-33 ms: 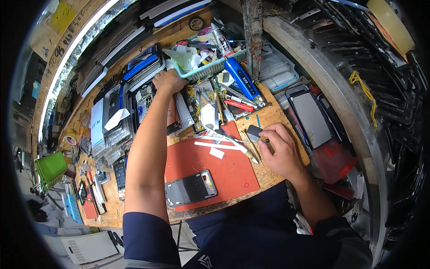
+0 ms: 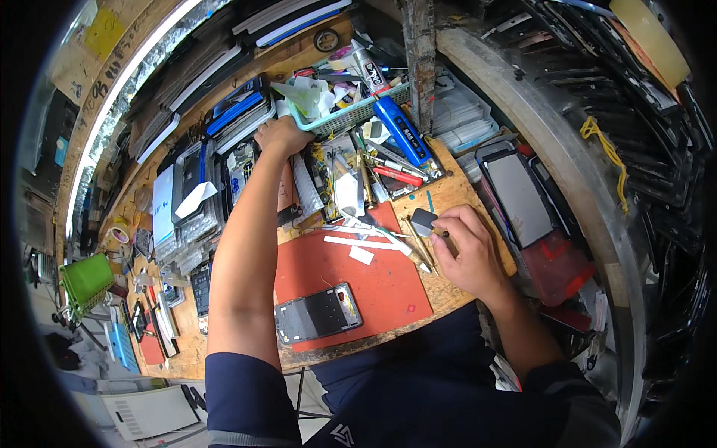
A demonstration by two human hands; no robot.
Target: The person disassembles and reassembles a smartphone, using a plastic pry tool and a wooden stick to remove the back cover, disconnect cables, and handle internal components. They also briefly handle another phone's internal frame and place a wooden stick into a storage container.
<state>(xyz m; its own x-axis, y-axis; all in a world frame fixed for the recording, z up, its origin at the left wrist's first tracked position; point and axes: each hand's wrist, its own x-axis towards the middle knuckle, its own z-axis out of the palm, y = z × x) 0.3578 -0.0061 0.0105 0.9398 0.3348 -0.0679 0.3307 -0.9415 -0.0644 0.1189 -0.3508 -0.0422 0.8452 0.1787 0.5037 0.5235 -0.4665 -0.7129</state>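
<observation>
My left hand (image 2: pixel 282 137) reaches to the back of the bench, against the left end of a light green plastic basket (image 2: pixel 358 113). Its fingertips are mostly hidden there, so what they touch does not show. At the right, my right hand (image 2: pixel 470 252) rests on the wood with curled fingers, around a small dark round thing (image 2: pixel 446 234) whose kind I cannot make out. Just beyond those fingertips sits a dark grey rounded block (image 2: pixel 423 221). An opened phone frame (image 2: pixel 320 312) lies on the red mat (image 2: pixel 388 287) near the front edge.
White strips (image 2: pixel 362 242) and slim tools lie at the mat's far side. Behind them are a blue device (image 2: pixel 403 131) and a red-handled tool (image 2: pixel 398 175). Stacked phone parts (image 2: pixel 187 201) stand left of my left forearm. A metal rail (image 2: pixel 567 142) curves along the right.
</observation>
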